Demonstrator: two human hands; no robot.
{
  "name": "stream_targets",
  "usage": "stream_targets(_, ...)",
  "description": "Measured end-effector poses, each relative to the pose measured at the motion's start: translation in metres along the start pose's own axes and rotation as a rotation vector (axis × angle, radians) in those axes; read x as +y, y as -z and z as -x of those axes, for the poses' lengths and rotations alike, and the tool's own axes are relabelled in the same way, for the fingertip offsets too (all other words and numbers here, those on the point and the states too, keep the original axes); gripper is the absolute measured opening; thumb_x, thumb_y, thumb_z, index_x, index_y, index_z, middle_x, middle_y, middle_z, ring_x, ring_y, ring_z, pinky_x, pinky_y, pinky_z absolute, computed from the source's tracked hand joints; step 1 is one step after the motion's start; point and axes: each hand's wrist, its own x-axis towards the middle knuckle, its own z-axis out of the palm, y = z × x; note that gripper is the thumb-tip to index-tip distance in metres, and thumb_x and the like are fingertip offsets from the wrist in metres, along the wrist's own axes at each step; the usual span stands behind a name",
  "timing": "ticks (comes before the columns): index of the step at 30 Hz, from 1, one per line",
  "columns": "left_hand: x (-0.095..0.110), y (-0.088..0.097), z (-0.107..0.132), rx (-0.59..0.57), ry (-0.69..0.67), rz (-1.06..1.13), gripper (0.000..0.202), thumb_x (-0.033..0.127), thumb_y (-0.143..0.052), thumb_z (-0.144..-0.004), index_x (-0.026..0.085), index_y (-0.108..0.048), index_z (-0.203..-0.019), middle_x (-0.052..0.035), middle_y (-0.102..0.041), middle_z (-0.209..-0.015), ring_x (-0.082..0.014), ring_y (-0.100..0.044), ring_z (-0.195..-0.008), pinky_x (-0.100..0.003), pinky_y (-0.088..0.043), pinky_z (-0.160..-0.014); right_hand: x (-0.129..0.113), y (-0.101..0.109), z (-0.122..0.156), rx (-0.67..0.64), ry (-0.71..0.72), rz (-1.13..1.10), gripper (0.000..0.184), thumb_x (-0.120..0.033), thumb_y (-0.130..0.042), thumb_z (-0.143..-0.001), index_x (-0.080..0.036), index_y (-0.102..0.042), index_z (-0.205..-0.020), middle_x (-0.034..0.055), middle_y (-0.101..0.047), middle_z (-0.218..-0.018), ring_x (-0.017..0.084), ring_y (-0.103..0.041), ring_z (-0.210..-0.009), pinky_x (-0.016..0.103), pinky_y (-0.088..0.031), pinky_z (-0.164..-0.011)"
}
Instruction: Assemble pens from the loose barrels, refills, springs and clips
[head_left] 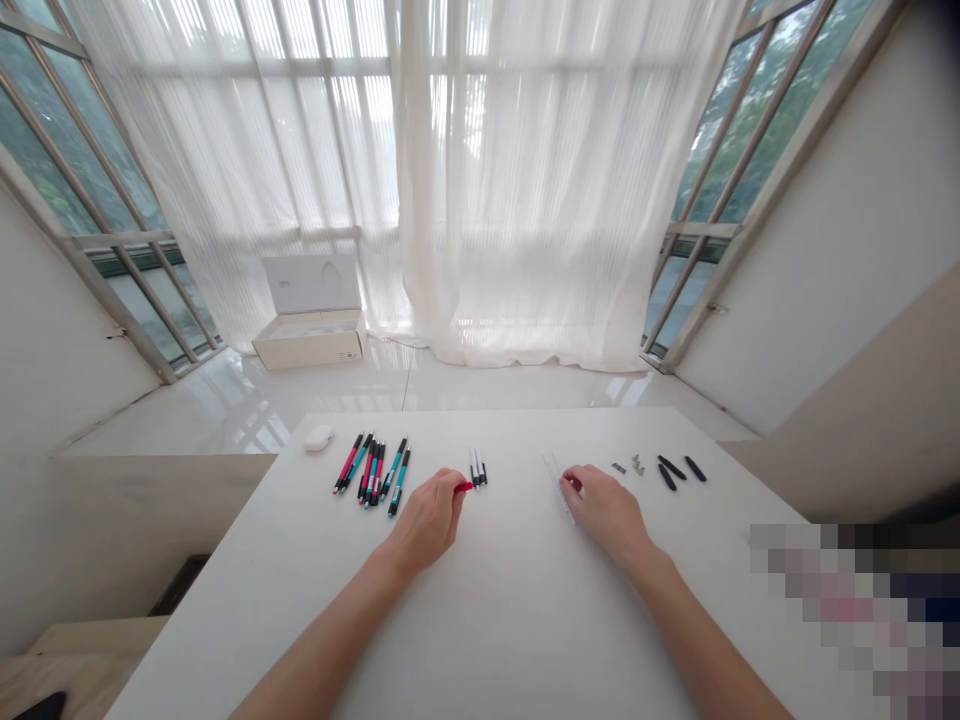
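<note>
My left hand [429, 518] rests on the white table [480, 620], its fingers pinched on a small red pen part [465, 487]. My right hand [609, 510] lies further right, fingers curled on a thin clear pen refill [559, 480] that pokes out to the upper left. A little red shows under its fingertips. Just beyond the left hand lie short white-and-black pen pieces [478, 467]. A row of several red and teal pens [373, 470] lies to the left.
Small grey and black pen parts [664, 467] lie at the table's far right. A white oval object [319, 437] sits at the far left corner. An open white box [311, 325] stands on the glossy floor by the curtain [480, 180].
</note>
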Motion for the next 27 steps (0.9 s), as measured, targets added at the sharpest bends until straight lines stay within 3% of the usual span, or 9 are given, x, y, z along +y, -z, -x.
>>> stream_targets(4,0.003,0.000,0.002,0.002,-0.047,0.079,0.013,0.016,-0.029,-0.096,0.020,-0.037,-0.105,-0.0023,-0.052,-0.083,-0.0128,-0.049,-0.060,-0.025,-0.042,-0.058,0.003,-0.002,-0.001,-0.004,-0.045,0.057,0.021,-0.028,-0.046,-0.088,-0.021,-0.065,-0.084,0.0042,-0.067,-0.086,0.016,-0.061,-0.070,0.026,-0.031,-0.053)
stream_targets(9,0.003,0.001,0.004,0.037,-0.006,0.082,0.013,0.016,-0.028,-0.096,0.021,-0.033,-0.107,-0.0024,-0.051,-0.087,-0.0102,-0.044,-0.053,-0.024,-0.037,-0.053,0.004,-0.002,-0.003,-0.009,-0.104,0.149,0.023,-0.029,-0.045,-0.090,-0.021,-0.066,-0.085,0.0066,-0.067,-0.089,0.017,-0.061,-0.068,0.026,-0.030,-0.052)
stream_targets(18,0.005,-0.002,0.009,-0.089,0.090,-0.002,0.012,0.020,-0.028,-0.098,0.021,-0.036,-0.107,0.0026,-0.055,-0.072,-0.0114,-0.048,-0.049,-0.024,-0.036,-0.054,0.001,0.002,-0.009,0.016,-0.134,0.171,0.023,-0.022,-0.046,-0.086,-0.018,-0.064,-0.074,0.0080,-0.067,-0.079,0.018,-0.061,-0.068,0.027,-0.031,-0.052)
stream_targets(21,0.004,-0.002,0.009,-0.123,0.086,-0.053,0.013,0.021,-0.027,-0.099,0.021,-0.036,-0.109,0.0030,-0.057,-0.070,-0.0125,-0.050,-0.048,-0.024,-0.037,-0.053,0.001,0.003,-0.008,0.084,-0.099,-0.015,0.019,-0.028,-0.049,-0.081,-0.019,-0.062,-0.070,0.0040,-0.066,-0.072,0.016,-0.058,-0.062,0.026,-0.032,-0.052)
stream_targets(24,0.005,-0.001,0.007,-0.196,0.064,-0.095,0.013,0.021,-0.028,-0.098,0.020,-0.038,-0.107,0.0014,-0.061,-0.072,-0.0144,-0.057,-0.053,-0.024,-0.039,-0.053,-0.006,0.005,-0.003,0.159,-0.047,-0.388,0.016,-0.032,-0.052,-0.077,-0.020,-0.057,-0.067,-0.0004,-0.059,-0.060,0.014,-0.051,-0.054,0.026,-0.036,-0.053)
stream_targets(27,0.008,-0.002,0.005,-0.275,0.011,-0.141,0.015,0.024,-0.030,-0.099,0.020,-0.042,-0.106,-0.0013,-0.064,-0.078,-0.0155,-0.062,-0.061,-0.023,-0.040,-0.053,-0.024,0.006,0.006,0.082,-0.008,-0.812,0.016,-0.033,-0.053,-0.076,-0.021,-0.050,-0.066,-0.0032,-0.052,-0.053,0.011,-0.046,-0.047,0.025,-0.035,-0.047)
